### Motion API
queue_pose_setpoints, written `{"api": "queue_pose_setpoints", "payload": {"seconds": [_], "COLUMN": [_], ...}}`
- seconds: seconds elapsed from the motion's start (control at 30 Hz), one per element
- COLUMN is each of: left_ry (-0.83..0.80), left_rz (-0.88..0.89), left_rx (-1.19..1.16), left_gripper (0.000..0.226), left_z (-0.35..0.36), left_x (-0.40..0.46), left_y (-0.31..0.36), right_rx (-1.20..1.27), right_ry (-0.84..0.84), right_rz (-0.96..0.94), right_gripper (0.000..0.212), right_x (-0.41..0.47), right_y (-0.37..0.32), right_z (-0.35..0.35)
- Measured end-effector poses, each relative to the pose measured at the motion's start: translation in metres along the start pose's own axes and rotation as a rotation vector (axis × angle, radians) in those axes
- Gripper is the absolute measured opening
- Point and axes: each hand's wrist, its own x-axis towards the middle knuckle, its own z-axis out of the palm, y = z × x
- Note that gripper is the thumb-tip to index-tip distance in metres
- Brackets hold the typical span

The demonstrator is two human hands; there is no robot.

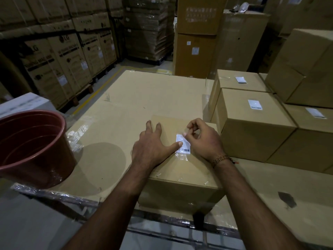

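Note:
A small cardboard box point(180, 186) stands in front of me on a large flat carton point(144, 94). On its top lies a white barcode label point(185, 147) under clear tape. My left hand point(151, 147) lies flat on the box top, fingers spread, with its thumb pressing on the label's left side. My right hand point(203, 139) hovers over the label's upper right corner, its fingers curled, thumb and forefinger pinching at the tape or label edge. A beaded bracelet sits on the right wrist.
A red plastic bucket point(30, 147) stands at the left on the large carton. Labelled cardboard boxes point(252, 127) are stacked to the right. Tall stacks of printed cartons point(59, 56) on pallets line the aisle at the left and back.

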Motion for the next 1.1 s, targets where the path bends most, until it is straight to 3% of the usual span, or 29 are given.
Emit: {"api": "queue_pose_setpoints", "payload": {"seconds": [0.13,0.37,0.73,0.77,0.9,0.97,1.03,1.1], "left_ry": [-0.015,-0.214,-0.222,-0.22,-0.219,-0.212,-0.203,-0.196], "left_rz": [0.01,0.056,0.034,0.032,0.023,0.022,0.023,0.021], "left_rx": [-0.008,-0.092,-0.072,-0.071,-0.083,-0.085,-0.081,-0.086], "left_gripper": [0.119,0.148,0.15,0.15,0.149,0.15,0.15,0.15], "left_z": [-0.002,-0.015,-0.014,-0.014,-0.014,-0.014,-0.013,-0.012], "left_x": [-0.001,0.001,0.002,0.002,0.002,0.001,0.001,0.001], "left_y": [-0.001,-0.009,-0.007,-0.007,-0.008,-0.008,-0.008,-0.008], "right_rx": [0.045,-0.005,0.332,0.356,0.438,0.361,0.272,0.193], "right_ry": [-0.067,-0.071,-0.089,-0.11,-0.229,-0.248,-0.22,-0.182], "right_rz": [0.065,0.057,0.05,0.052,0.1,0.148,0.171,0.179], "right_gripper": [0.031,0.008,0.009,0.019,0.092,0.113,0.114,0.096], "right_x": [0.0,0.002,-0.003,-0.005,-0.016,-0.021,-0.025,-0.028], "right_y": [0.002,-0.002,-0.005,-0.006,-0.008,-0.008,-0.009,-0.012], "right_z": [-0.003,-0.002,-0.007,-0.009,-0.02,-0.023,-0.023,-0.021]}}
